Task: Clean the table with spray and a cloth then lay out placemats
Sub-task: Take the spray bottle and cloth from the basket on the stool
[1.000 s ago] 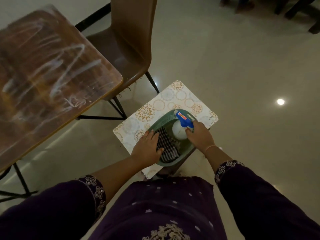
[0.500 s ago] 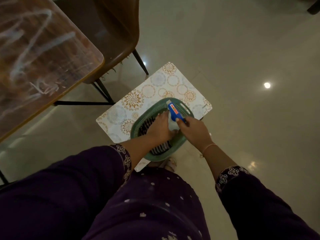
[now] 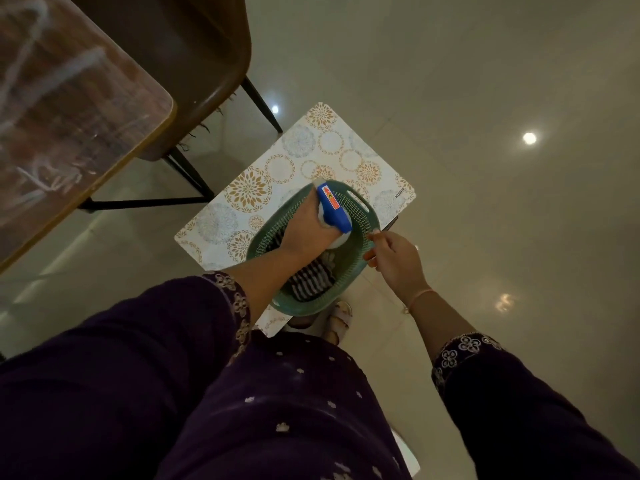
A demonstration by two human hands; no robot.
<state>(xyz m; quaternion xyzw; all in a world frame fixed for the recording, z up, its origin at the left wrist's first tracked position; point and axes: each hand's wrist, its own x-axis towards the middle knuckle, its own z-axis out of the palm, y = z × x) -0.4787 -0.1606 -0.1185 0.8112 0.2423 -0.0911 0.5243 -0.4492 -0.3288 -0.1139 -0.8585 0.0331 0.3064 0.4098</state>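
A green plastic basket [image 3: 363, 216] sits on a floral placemat [image 3: 291, 168] laid over a small stool. My left hand [image 3: 304, 226] reaches into the basket and grips the white spray bottle with the blue trigger head [image 3: 334, 211]. A dark striped cloth [image 3: 311, 284] lies in the basket's near end. My right hand [image 3: 391, 256] hovers beside the basket's right rim, fingers loosely curled and holding nothing. The brown table [image 3: 69, 109], streaked with white smears, fills the upper left.
A brown chair [image 3: 194, 64] with black legs is tucked against the table's corner. Glossy tiled floor [image 3: 485, 133] surrounds the stool on the right and beyond. My sandalled feet [image 3: 341, 320] stand just under the stool's near edge.
The spray bottle passed from my right hand to my left hand. My right hand let go and drew back to the basket's right side. The left hand left the cloth.
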